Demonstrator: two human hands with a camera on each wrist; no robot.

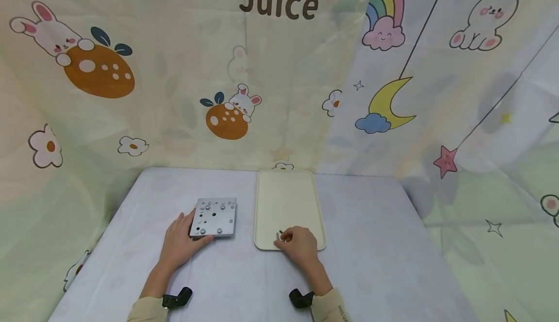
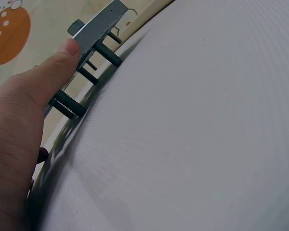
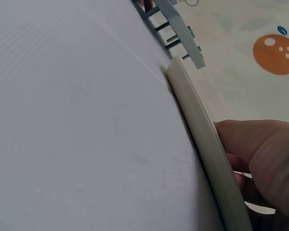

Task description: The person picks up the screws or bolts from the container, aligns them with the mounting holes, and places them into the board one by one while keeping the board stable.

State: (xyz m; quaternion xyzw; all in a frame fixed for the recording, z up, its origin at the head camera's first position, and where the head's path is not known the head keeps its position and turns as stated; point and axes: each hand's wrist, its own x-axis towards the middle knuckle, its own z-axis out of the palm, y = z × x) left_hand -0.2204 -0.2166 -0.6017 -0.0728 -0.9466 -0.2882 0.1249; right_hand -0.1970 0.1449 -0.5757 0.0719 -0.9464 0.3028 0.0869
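Observation:
A square silver metal plate [image 1: 214, 217] with holes and bolt heads sits left of centre on the table. Threaded bolts [image 2: 70, 103] stick out beneath it, seen in the left wrist view. My left hand [image 1: 178, 242] holds the plate's near left corner, thumb along the near edge, fingers at the left side. Over the near end of a cream tray [image 1: 288, 200], my right hand [image 1: 300, 246] has thumb and fingertips drawn together at a small metal pin [image 1: 277, 236]. A small dark piece [image 1: 281, 232] shows beside it. The tray's rim partly hides these fingers in the right wrist view.
A white cloth [image 1: 367, 244] covers the table. Printed fabric curtains [image 1: 174, 132] hang behind it and along both sides. The tray stands right of the plate, a short gap between them. Black wrist cameras [image 1: 176, 298] are strapped to both forearms.

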